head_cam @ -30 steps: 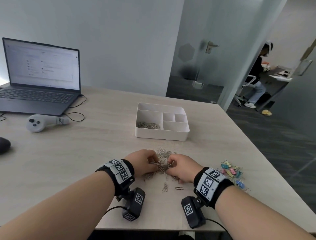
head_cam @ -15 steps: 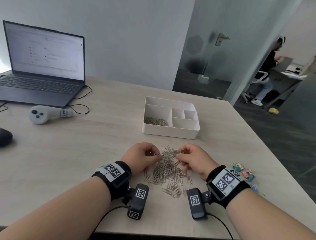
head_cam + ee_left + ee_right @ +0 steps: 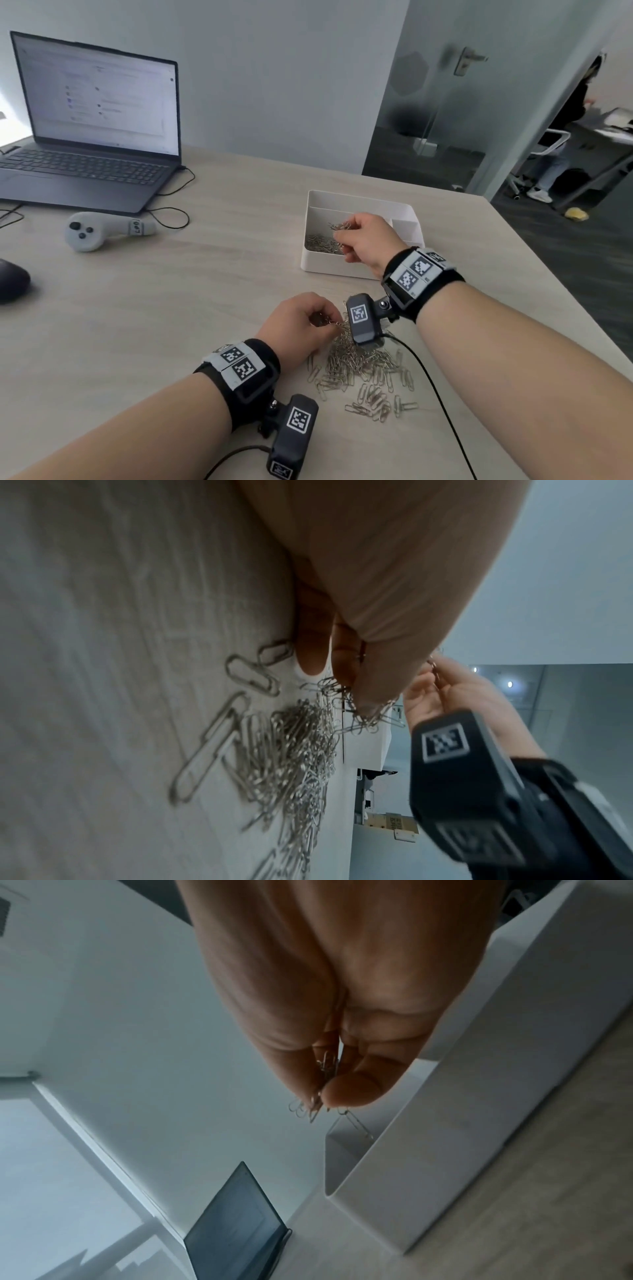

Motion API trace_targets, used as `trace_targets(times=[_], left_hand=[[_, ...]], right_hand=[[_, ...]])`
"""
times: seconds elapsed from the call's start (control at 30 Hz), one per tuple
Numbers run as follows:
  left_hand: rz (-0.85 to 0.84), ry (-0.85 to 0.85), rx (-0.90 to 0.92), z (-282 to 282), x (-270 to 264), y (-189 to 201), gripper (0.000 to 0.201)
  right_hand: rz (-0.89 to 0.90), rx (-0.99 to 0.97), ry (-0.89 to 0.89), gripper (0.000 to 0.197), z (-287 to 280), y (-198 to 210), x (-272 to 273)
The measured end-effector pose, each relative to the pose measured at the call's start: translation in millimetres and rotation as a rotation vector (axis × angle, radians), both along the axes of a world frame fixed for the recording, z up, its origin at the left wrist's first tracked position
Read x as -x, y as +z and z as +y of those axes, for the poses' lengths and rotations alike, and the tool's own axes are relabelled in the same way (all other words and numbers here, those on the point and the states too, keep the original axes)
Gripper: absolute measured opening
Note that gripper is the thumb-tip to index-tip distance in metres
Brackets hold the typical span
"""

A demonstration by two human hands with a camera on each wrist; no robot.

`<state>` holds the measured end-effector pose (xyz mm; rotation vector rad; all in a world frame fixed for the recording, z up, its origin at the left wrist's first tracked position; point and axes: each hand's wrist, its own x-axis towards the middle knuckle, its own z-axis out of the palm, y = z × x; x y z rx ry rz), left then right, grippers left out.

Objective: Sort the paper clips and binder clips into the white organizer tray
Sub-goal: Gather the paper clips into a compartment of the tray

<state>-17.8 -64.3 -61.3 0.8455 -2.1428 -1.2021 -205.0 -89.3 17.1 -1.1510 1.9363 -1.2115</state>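
Observation:
A white organizer tray (image 3: 310,260) stands mid-table, its large left compartment holding silver paper clips (image 3: 320,242). My right hand (image 3: 368,236) hovers over that compartment, pinching a small bunch of clips (image 3: 316,1104); the tray's wall (image 3: 445,1153) shows just below in the right wrist view. A loose pile of paper clips (image 3: 359,366) lies on the table nearer me. My left hand (image 3: 301,325) rests at the pile's left edge and grips a cluster of clips (image 3: 363,715). No binder clips are in view.
An open laptop (image 3: 92,137) sits at the far left, with a white controller (image 3: 102,231) and cables in front of it and a dark mouse (image 3: 12,284) at the left edge. The table's right edge drops to dark floor. A person sits beyond the glass door.
My right hand has lifted off the pile with a bunch of clips and moved forward over the tray's left compartment. The left hand stays at the pile, still gripping clips.

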Motion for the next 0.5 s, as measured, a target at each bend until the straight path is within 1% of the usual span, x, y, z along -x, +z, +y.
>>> trace_targets(times=[0.1, 0.13, 0.17, 0.23, 0.27, 0.37, 0.43, 0.5], left_hand=[[-0.01, -0.007, 0.045, -1, 1, -2, 0.03], [-0.009, -0.006, 0.052, -1, 1, -2, 0.031], [-0.008, -0.004, 0.057, -1, 2, -2, 0.028], [-0.012, -0.001, 0.06, -1, 2, -3, 0.02], [-0.009, -0.001, 0.061, -2, 2, -3, 0.019], [-0.005, -0.005, 0.075, 0, 2, -2, 0.023], [-0.004, -0.006, 0.067, 0, 2, -2, 0.021], [-0.009, 0.002, 0.065, 0, 2, -2, 0.02]], right_hand=[[0.114, -0.054, 0.001, 0.008, -24, 2, -3], [0.126, -0.075, -0.005, 0.008, -30, 2, -4], [0.118, -0.09, -0.007, 0.009, -35, 0, -3], [0.068, -0.092, -0.007, 0.015, -39, -3, -2], [0.047, -0.086, -0.006, 0.018, -39, -5, -1], [0.019, -0.025, 0.016, 0.015, -24, -8, 1], [0.018, 0.032, 0.011, 0.008, -8, -8, 6], [0.006, 0.076, -0.011, 0.008, 13, -6, 13]])
